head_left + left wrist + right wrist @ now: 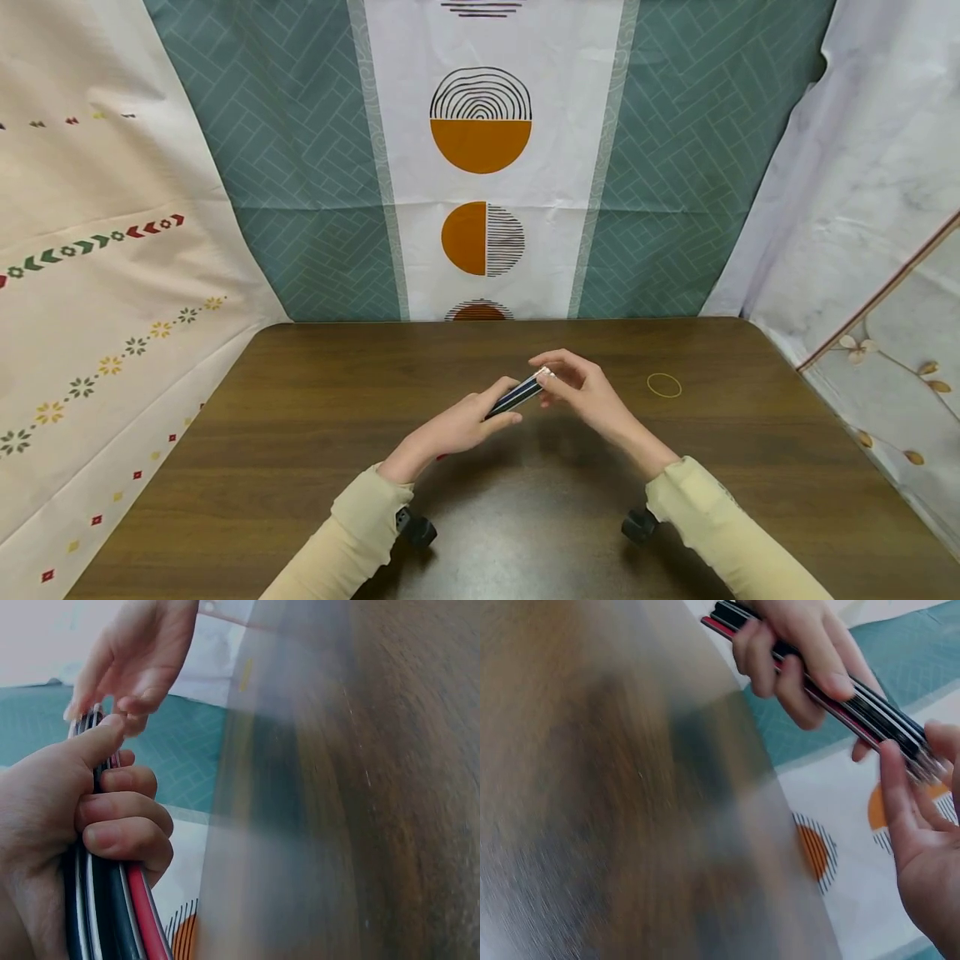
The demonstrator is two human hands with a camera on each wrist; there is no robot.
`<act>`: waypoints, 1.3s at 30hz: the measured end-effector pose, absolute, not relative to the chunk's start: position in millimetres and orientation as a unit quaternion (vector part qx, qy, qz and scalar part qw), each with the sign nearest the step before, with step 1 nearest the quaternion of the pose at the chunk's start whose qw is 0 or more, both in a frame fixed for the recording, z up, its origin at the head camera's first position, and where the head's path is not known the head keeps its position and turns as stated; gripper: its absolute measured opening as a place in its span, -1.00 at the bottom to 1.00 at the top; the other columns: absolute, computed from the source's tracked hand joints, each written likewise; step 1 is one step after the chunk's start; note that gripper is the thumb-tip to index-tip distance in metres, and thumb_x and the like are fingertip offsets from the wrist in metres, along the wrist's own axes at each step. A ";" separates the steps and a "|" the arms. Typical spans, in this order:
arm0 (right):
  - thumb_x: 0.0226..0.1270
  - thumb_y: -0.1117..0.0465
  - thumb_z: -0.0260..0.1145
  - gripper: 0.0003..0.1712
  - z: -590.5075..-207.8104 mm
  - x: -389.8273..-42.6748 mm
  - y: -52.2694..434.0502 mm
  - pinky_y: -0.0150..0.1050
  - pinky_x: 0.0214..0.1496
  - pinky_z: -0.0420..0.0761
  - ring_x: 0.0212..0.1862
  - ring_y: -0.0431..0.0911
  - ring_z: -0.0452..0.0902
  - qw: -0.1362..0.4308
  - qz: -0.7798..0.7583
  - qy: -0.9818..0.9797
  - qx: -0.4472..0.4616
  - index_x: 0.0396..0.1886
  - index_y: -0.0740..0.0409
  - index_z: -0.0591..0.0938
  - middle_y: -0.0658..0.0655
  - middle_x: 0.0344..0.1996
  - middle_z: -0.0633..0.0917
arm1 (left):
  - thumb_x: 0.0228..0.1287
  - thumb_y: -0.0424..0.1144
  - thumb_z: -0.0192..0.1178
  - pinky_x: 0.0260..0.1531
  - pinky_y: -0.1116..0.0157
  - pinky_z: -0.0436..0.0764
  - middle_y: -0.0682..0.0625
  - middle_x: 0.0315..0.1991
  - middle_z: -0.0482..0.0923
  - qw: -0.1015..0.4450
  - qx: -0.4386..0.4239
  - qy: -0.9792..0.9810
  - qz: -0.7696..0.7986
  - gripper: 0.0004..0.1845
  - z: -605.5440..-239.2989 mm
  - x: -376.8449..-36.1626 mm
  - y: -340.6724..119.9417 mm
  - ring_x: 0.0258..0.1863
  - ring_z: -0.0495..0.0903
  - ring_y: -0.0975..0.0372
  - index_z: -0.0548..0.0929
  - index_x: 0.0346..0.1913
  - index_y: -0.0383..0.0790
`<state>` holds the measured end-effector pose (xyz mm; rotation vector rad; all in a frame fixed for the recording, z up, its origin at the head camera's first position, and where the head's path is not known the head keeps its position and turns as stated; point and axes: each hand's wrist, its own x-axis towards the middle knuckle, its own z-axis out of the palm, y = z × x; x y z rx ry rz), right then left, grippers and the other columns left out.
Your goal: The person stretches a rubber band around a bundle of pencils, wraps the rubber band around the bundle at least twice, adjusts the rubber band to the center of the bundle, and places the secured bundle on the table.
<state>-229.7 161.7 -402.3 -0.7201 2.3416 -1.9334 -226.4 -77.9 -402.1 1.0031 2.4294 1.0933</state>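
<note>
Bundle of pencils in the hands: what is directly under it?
Under the bundle of pencils only bare brown table shows, with the left hand gripping it and the right hand at its tip. The spot beneath the hands is hidden.

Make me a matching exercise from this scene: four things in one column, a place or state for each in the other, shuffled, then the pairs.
1. left hand
2. right hand
3. rubber band
4. bundle of pencils

A. lies alone on the table
B. fingers wrapped round the bundle
C. fingertips at the bundle's far end
D. held above the table, between both hands

Pairs: 1-B, 2-C, 3-A, 4-D
</note>
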 end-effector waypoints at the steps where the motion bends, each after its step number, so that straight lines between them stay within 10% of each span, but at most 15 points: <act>1: 0.48 0.18 0.21 -0.66 -401.5 -231.3 165.2 0.07 -0.15 0.70 -0.28 -0.06 0.69 0.010 -0.612 0.757 -0.229 0.18 0.15 0.56 0.28 -0.10 0.66 | 0.50 -0.01 0.04 -0.42 0.36 0.38 0.02 -0.33 0.39 0.143 0.348 0.846 0.379 -0.57 -403.1 -227.2 -78.6 -0.49 0.35 0.28 0.27 0.32 0.03; 23: 0.32 0.07 0.39 -0.74 -414.8 -247.4 322.0 -0.39 -0.30 0.55 -0.30 -0.31 0.62 -0.161 -0.290 0.938 -0.099 -0.07 0.05 0.77 0.18 -0.11 0.76 | 0.49 0.02 0.05 -0.18 0.23 0.45 -0.05 -0.01 0.52 0.137 0.332 0.856 0.372 -0.52 -411.0 -235.9 -90.5 -0.19 0.49 0.16 0.26 0.35 0.03; 32: 0.21 0.09 0.47 -0.74 -421.3 -249.8 336.9 0.19 -0.04 0.54 -0.01 0.20 0.58 -0.124 -0.222 0.960 -0.121 -0.13 0.05 0.80 0.15 -0.18 0.76 | 0.49 0.02 0.06 -0.15 0.21 0.47 -0.04 0.05 0.53 0.150 0.331 0.857 0.365 -0.53 -413.6 -244.5 -93.5 -0.15 0.50 0.16 0.25 0.35 0.08; 39: 0.11 0.09 0.52 -0.79 -430.8 -250.2 337.5 0.14 -0.07 0.51 -0.06 0.14 0.55 -0.103 -0.182 0.971 -0.117 -0.23 -0.01 0.83 0.13 -0.19 0.78 | 0.48 -0.03 0.09 -0.25 0.24 0.43 0.00 -0.16 0.49 0.145 0.336 0.860 0.356 -0.58 -415.5 -253.4 -95.3 -0.25 0.46 0.18 0.29 0.30 0.11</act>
